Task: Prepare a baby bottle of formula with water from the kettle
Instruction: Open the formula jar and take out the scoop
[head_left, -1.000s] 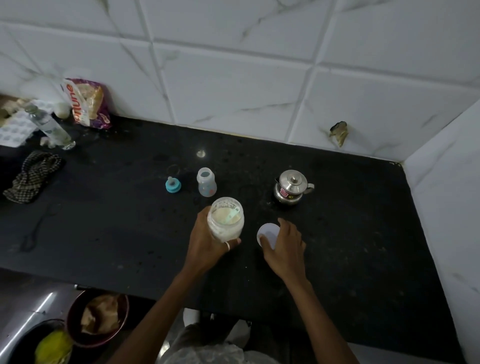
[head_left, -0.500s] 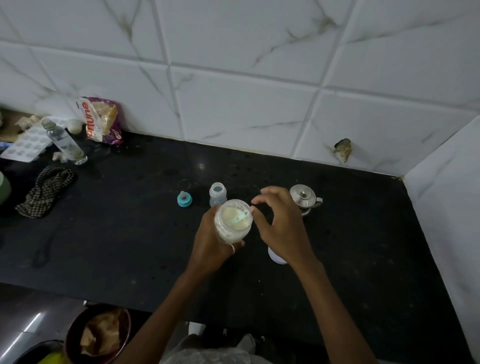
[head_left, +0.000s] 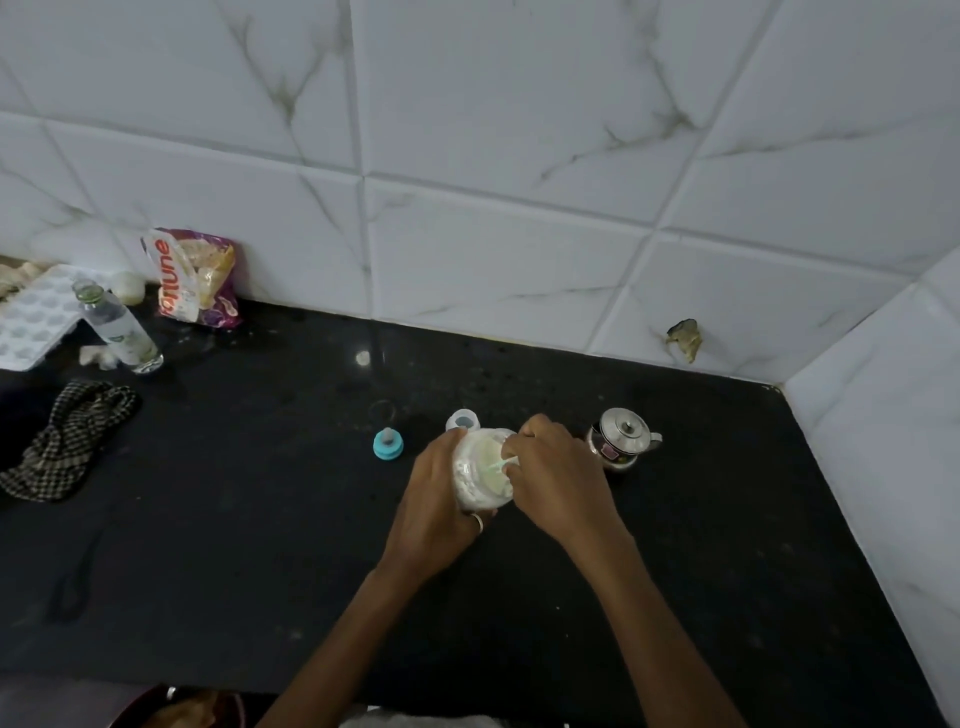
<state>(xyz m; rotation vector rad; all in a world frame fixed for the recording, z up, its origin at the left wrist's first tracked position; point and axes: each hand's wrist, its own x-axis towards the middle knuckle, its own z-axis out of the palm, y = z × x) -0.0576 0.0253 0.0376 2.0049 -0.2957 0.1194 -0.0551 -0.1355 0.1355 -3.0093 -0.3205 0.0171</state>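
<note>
Lowered since a moment ago, my right hand (head_left: 561, 483) pinches the scoop (head_left: 492, 467) inside the formula jar (head_left: 470, 486) my left hand (head_left: 434, 504) grips.

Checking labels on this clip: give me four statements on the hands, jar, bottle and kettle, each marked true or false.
1. The left hand grips the formula jar. True.
2. The kettle has its lid on. True.
3. The right hand holds the kettle. False: it pinches the scoop in the jar's mouth.
4. The baby bottle wears its teat. False: the blue teat stands on the counter, apart from it.
</note>
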